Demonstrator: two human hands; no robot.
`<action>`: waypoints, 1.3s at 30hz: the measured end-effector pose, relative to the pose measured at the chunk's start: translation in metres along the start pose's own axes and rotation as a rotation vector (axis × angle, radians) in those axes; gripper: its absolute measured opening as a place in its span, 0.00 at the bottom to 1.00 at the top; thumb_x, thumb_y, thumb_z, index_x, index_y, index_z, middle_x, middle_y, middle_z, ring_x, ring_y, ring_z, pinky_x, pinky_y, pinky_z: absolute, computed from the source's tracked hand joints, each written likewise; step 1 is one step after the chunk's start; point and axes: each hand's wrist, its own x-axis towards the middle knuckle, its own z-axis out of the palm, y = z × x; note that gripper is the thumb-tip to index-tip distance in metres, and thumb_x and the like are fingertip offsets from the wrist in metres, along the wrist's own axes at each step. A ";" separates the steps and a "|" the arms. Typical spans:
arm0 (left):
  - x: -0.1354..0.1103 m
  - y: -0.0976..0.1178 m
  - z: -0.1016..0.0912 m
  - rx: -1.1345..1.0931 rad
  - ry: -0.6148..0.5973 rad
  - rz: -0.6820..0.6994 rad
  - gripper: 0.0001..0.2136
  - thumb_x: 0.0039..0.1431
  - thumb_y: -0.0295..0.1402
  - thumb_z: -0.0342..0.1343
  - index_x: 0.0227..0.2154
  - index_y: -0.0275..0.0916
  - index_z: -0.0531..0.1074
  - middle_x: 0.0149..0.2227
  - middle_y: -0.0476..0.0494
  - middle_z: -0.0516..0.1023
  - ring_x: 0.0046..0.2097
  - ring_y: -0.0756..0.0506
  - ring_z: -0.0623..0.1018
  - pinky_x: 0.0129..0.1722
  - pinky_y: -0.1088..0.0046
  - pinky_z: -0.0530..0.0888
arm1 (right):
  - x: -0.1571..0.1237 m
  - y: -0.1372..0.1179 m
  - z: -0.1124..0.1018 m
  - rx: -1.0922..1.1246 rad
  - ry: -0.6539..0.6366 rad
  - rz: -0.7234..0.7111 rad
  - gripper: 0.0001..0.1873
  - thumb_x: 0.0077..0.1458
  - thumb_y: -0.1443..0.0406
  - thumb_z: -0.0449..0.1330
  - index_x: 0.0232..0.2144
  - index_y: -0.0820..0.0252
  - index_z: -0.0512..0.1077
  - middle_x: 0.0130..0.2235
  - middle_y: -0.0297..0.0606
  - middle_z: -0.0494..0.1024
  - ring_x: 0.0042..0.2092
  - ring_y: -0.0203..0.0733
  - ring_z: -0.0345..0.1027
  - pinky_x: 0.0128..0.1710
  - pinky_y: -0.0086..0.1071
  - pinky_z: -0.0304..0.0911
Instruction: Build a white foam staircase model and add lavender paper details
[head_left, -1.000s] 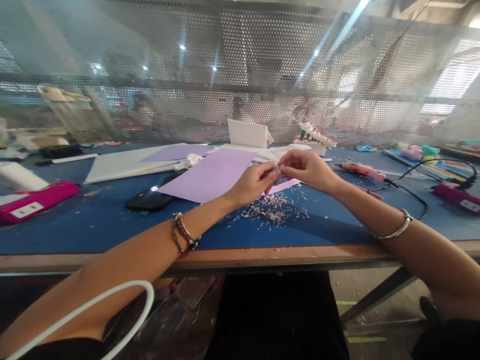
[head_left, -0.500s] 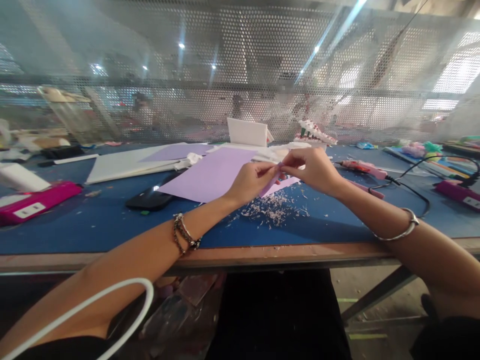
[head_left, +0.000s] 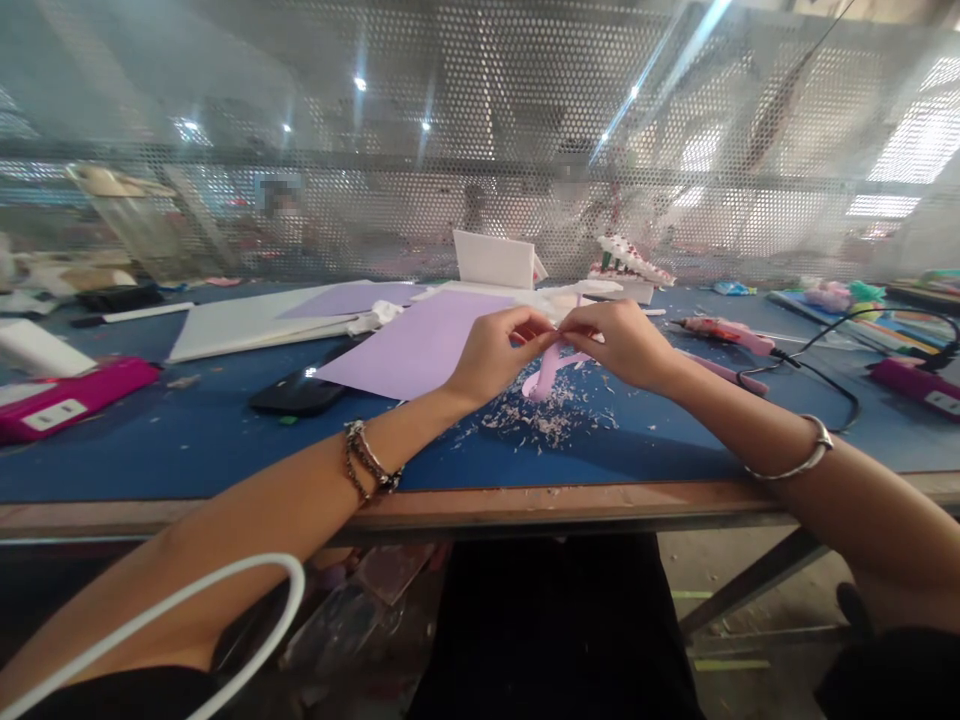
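Note:
A curled strip of purple paper (head_left: 546, 376) hangs from between my two hands, above a scatter of small paper shreds (head_left: 551, 425). My left hand (head_left: 501, 347) pinches its upper end with thumb and forefinger. From the other side my right hand (head_left: 621, 340) pinches the same end, and the fingertips of both hands meet. Exactly how the strip is folded at the fingertips is hidden. Left of my hands lies a large purple sheet (head_left: 420, 350), its near corner over a black phone (head_left: 296, 392).
White boards (head_left: 225, 325) lie behind the phone. A pink glue gun (head_left: 731, 335) with a black cable rests at the right. Magenta power strips stand at the left (head_left: 112, 392) and right (head_left: 911, 383). A perforated metal screen (head_left: 480, 130) rises behind the blue table (head_left: 225, 460).
My hands have drawn together at the fingertips. The purple strip, held slanting and mostly covered before, now dangles in a curl below them.

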 end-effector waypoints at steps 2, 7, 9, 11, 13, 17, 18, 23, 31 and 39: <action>0.000 -0.001 0.000 0.003 0.013 0.005 0.14 0.55 0.42 0.54 0.30 0.33 0.73 0.30 0.44 0.78 0.32 0.50 0.75 0.33 0.76 0.71 | 0.000 -0.001 0.001 0.055 0.009 0.019 0.07 0.51 0.65 0.57 0.30 0.62 0.74 0.28 0.35 0.76 0.30 0.32 0.65 0.32 0.27 0.56; 0.000 0.000 0.000 -0.013 0.016 0.009 0.13 0.55 0.41 0.54 0.29 0.34 0.72 0.28 0.45 0.77 0.30 0.51 0.74 0.32 0.77 0.70 | -0.002 -0.004 0.003 0.109 0.062 0.106 0.07 0.50 0.63 0.59 0.27 0.62 0.74 0.25 0.34 0.75 0.27 0.32 0.63 0.31 0.28 0.56; 0.001 0.001 0.000 -0.014 0.019 0.024 0.14 0.54 0.42 0.55 0.29 0.34 0.72 0.28 0.45 0.77 0.30 0.51 0.74 0.32 0.77 0.70 | -0.002 -0.005 0.003 0.095 0.073 0.118 0.07 0.50 0.65 0.59 0.28 0.62 0.75 0.24 0.34 0.74 0.26 0.31 0.63 0.30 0.29 0.55; 0.001 0.000 0.000 0.003 0.013 0.038 0.14 0.55 0.43 0.54 0.28 0.34 0.72 0.27 0.45 0.77 0.30 0.51 0.75 0.33 0.76 0.70 | -0.003 -0.005 0.002 0.072 0.069 0.107 0.06 0.50 0.66 0.58 0.27 0.62 0.76 0.23 0.33 0.74 0.25 0.31 0.62 0.30 0.29 0.55; 0.001 0.000 -0.001 0.024 0.007 0.047 0.15 0.55 0.43 0.54 0.29 0.34 0.72 0.28 0.46 0.76 0.31 0.51 0.75 0.34 0.76 0.70 | -0.002 -0.004 0.000 0.053 0.062 0.087 0.07 0.51 0.66 0.58 0.27 0.61 0.76 0.23 0.33 0.74 0.26 0.31 0.62 0.30 0.29 0.54; 0.001 0.000 -0.003 0.033 -0.004 0.093 0.13 0.55 0.42 0.55 0.32 0.36 0.72 0.32 0.45 0.77 0.32 0.51 0.75 0.36 0.76 0.70 | -0.001 -0.004 -0.003 0.041 0.026 0.055 0.10 0.53 0.65 0.56 0.26 0.60 0.76 0.22 0.32 0.74 0.26 0.31 0.64 0.31 0.28 0.54; 0.001 0.000 -0.003 0.040 -0.004 0.111 0.12 0.54 0.41 0.55 0.32 0.36 0.72 0.33 0.46 0.77 0.33 0.51 0.75 0.36 0.77 0.70 | -0.001 -0.005 -0.004 0.042 0.016 0.048 0.10 0.53 0.65 0.56 0.26 0.59 0.76 0.23 0.32 0.74 0.27 0.31 0.64 0.31 0.28 0.54; 0.001 0.000 -0.005 0.127 -0.008 0.175 0.12 0.54 0.41 0.56 0.32 0.35 0.72 0.32 0.46 0.77 0.35 0.50 0.75 0.38 0.76 0.70 | -0.001 -0.006 -0.006 0.003 -0.014 0.021 0.11 0.54 0.67 0.55 0.24 0.60 0.76 0.22 0.31 0.74 0.27 0.30 0.65 0.31 0.26 0.54; 0.003 -0.002 -0.005 0.105 0.015 0.238 0.11 0.55 0.40 0.55 0.29 0.36 0.72 0.29 0.47 0.77 0.32 0.51 0.75 0.35 0.78 0.70 | -0.001 -0.006 -0.008 -0.023 -0.047 -0.040 0.12 0.56 0.68 0.53 0.26 0.62 0.76 0.24 0.32 0.76 0.28 0.30 0.67 0.31 0.24 0.55; 0.004 -0.009 -0.001 -0.073 0.040 0.142 0.09 0.55 0.38 0.56 0.31 0.35 0.71 0.30 0.47 0.76 0.32 0.52 0.75 0.35 0.78 0.72 | -0.002 -0.006 -0.001 0.177 0.063 0.035 0.07 0.52 0.69 0.55 0.31 0.62 0.74 0.25 0.32 0.76 0.27 0.30 0.69 0.32 0.26 0.60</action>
